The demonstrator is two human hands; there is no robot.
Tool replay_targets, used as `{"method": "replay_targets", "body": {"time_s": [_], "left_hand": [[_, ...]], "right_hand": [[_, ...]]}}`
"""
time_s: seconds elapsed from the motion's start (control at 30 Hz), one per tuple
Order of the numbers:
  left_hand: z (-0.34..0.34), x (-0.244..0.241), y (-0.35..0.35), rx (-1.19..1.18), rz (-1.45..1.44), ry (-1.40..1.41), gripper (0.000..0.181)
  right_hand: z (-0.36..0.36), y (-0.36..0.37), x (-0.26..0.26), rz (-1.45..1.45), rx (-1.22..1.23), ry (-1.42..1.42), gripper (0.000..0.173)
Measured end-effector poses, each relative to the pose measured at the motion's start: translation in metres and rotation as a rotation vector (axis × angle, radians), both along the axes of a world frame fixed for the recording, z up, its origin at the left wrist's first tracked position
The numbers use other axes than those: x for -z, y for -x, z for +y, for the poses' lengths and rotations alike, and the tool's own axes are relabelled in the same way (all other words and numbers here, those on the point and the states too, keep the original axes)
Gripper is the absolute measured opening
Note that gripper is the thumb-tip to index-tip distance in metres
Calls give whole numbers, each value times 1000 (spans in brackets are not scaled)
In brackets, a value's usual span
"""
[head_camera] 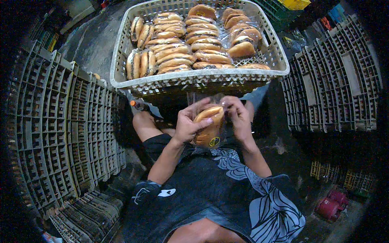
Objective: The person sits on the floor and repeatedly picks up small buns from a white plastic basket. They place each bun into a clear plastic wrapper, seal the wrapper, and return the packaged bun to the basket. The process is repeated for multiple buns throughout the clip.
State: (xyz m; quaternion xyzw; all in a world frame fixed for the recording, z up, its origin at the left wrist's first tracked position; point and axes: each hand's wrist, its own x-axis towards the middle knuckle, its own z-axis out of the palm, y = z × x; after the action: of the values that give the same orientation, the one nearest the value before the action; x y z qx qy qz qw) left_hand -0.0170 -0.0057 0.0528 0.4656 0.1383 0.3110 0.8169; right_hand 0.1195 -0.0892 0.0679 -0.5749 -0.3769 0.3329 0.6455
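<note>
My left hand (189, 123) grips a filled bread roll (209, 126) in a clear plastic bag with a round yellow sticker, its thumb across the roll. At the bag's upper right edge, my right hand (238, 117) has its fingertips together, slightly blurred; it seems to pinch the plastic. Just beyond both hands stands a white plastic crate (194, 74) holding rows of bread rolls (173, 54) with dark filling, many of them in clear wrappers. The rolls at its right side lie less evenly.
Tall stacks of grey plastic crates rise at the left (70, 127) and right (331, 82). A bottle with an orange cap (138, 105) is near my left knee. A red object (331, 205) sits on the floor at the lower right.
</note>
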Motion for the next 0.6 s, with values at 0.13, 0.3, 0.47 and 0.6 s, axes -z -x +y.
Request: {"method": "replay_targets", "body": {"time_s": [0.13,0.3,0.47,0.6], "left_hand": [[0,4,-2,56,91,-117,24],[-6,-1,-13,-95,151,-160,14],[-12,-3,-18,-175,297,-314,16],[-30,-19,-16,-267,285,-399,25]], "right_hand": [[-5,-14,-10,-191,-172,-48,29],[-9,-10,-20,-7,-250,-26,24],[-9,-2,-19,-113,-71,-126,13],[-19,-1,-18,-261,133,35,15]]}}
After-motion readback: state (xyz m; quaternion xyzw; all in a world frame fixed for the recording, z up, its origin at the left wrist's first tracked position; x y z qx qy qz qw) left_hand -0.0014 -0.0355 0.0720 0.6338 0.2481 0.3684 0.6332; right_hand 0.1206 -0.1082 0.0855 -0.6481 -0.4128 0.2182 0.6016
